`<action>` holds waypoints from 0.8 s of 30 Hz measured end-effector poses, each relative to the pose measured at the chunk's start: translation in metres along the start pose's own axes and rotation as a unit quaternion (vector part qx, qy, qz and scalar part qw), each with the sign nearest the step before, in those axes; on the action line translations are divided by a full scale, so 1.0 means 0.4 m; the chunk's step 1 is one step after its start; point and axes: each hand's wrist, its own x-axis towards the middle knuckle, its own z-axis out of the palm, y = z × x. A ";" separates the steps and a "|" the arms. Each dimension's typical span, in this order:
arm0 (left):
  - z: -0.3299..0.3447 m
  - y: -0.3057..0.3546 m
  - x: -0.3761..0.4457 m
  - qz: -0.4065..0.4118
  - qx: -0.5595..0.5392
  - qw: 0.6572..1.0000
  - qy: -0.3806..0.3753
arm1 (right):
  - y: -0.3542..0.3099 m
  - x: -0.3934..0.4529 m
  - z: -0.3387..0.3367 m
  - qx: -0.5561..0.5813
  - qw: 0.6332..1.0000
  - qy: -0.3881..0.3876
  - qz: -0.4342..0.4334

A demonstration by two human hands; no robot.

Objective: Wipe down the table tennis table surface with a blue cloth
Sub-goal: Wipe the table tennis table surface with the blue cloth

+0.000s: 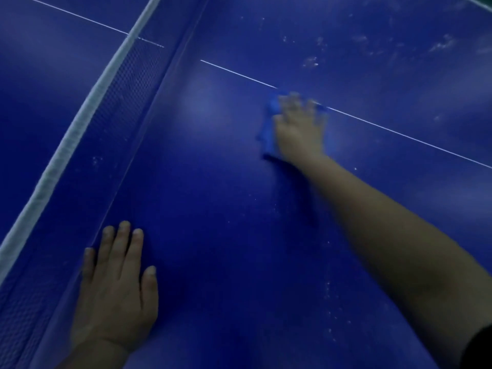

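The right hand (pixel 299 126) is laid flat on the blue cloth (pixel 267 129), fingers spread apart and straight, so that pressure is carried over a wide patch of the table surface (pixel 213 195); the hand is blurred, which suggests a wiping stroke in progress. The cloth is pressed against the table at the white centre line (pixel 399 131), well out from the net (pixel 80 123), and only its crumpled left edge is seen beside the palm. A brighter blue than the table is shown by it. The left hand (pixel 117 283) is rested palm-down near the net, fingers straight and slightly parted, holding nothing; it is judged to serve as a brace for the forward reach. Pale smudges (pixel 439 45) remain beyond the line, so that area appears not yet wiped.
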 end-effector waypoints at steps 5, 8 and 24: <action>-0.002 0.005 -0.005 0.005 -0.010 1.000 0.005 | 0.275 -0.038 -0.031 0.152 0.891 -0.024 0.427; -0.003 0.003 -0.005 0.000 -0.006 1.000 0.008 | 0.116 -0.034 -0.020 0.127 0.950 -0.022 0.285; -0.009 0.014 -0.016 0.000 0.000 0.999 0.036 | 0.073 0.012 -0.026 0.109 0.985 -0.037 0.127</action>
